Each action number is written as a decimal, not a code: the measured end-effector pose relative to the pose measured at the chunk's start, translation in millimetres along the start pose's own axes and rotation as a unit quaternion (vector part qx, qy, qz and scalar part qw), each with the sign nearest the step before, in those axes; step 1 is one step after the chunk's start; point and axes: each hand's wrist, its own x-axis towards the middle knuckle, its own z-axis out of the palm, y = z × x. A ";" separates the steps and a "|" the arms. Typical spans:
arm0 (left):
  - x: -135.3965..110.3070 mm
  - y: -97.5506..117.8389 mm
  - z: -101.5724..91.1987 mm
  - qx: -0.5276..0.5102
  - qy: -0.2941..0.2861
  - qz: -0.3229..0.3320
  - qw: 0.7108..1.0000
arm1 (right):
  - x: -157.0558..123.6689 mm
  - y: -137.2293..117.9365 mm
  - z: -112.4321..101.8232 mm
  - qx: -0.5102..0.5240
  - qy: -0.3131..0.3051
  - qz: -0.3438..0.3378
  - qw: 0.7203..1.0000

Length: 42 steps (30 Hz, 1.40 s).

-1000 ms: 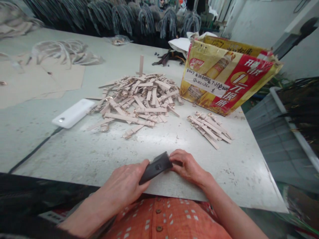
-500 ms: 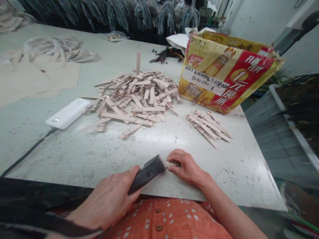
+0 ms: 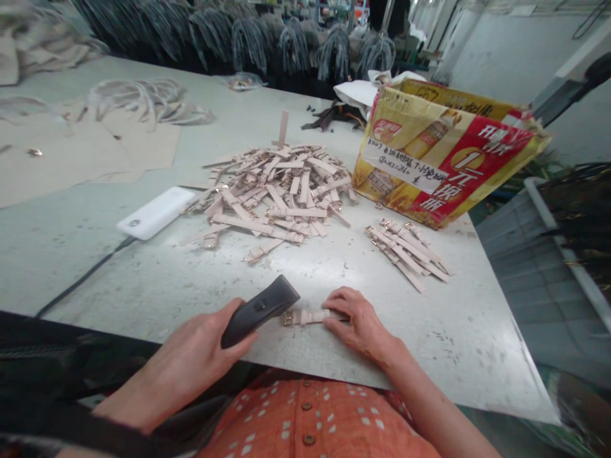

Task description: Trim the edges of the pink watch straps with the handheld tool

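My left hand grips a dark grey handheld tool near the table's front edge, its tip raised just left of a pale pink strap with a gold buckle. My right hand presses its fingers down on the strap's right end, pinning it flat on the table. Farther back lies a big loose pile of the same pink straps. A small neat bundle of straps lies to the right of it.
A red and yellow cardboard box stands at the back right. A white power bank with a dark cable lies left of the pile. Cardboard sheets and clear loops lie at far left. A grey crate stands beside the table's right edge.
My left hand has drawn the dark tool leftward off the strap, uncovering the buckle end. My right hand stays pressed on the strap.
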 end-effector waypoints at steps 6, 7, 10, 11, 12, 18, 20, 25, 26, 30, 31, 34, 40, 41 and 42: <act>-11.8 11.0 12.9 0.003 -0.057 0.015 0.998 | 3.8 -7.2 2.8 -0.046 -0.016 0.034 0.998; -9.5 15.9 14.8 -0.001 -0.056 0.020 0.998 | 5.3 -9.6 2.4 -0.057 -0.025 0.043 0.997; 0.9 24.7 17.7 -0.015 -0.039 0.036 0.998 | 10.2 -16.8 1.5 -0.093 -0.042 0.068 0.992; 4.3 24.4 17.7 -0.018 -0.029 0.039 0.999 | 11.5 -18.6 2.0 -0.104 -0.041 0.073 0.991; 7.1 22.6 17.2 -0.019 -0.018 0.040 0.999 | 12.2 -19.8 2.9 -0.112 -0.038 0.075 0.990; 1.4 -2.3 9.8 -0.043 0.033 0.013 0.998 | 4.0 -16.4 18.1 -0.148 0.058 -0.042 0.986; -7.0 -5.6 8.4 -0.054 0.032 0.011 0.998 | -0.8 -13.9 23.0 -0.149 0.085 -0.094 0.981; -24.0 -1.0 10.4 -0.069 -0.051 0.018 0.996 | -7.5 -11.1 26.6 -0.109 0.085 -0.147 0.979; -25.8 -0.1 11.2 -0.066 -0.066 0.019 0.995 | -7.8 -11.1 26.3 -0.102 0.084 -0.152 0.980; -28.0 5.3 13.5 -0.025 -0.096 0.017 0.995 | -7.1 -11.3 24.8 -0.080 0.072 -0.156 0.982; -27.6 8.2 13.8 -0.019 -0.098 0.018 0.995 | -6.7 -11.0 24.6 -0.076 0.067 -0.152 0.983; -23.5 19.5 14.4 -0.019 -0.092 0.024 0.995 | -5.6 -8.7 25.0 -0.062 0.047 -0.133 0.988; -7.3 15.7 27.0 -0.064 -0.069 0.061 0.994 | -2.8 -3.0 31.9 -0.047 0.048 -0.093 0.993; -4.3 10.1 31.7 -0.072 -0.056 0.070 0.993 | -2.0 -2.9 33.8 -0.053 0.048 -0.091 0.993; -1.3 3.8 36.8 -0.077 -0.040 0.075 0.993 | -1.1 -3.1 35.7 -0.062 0.046 -0.090 0.993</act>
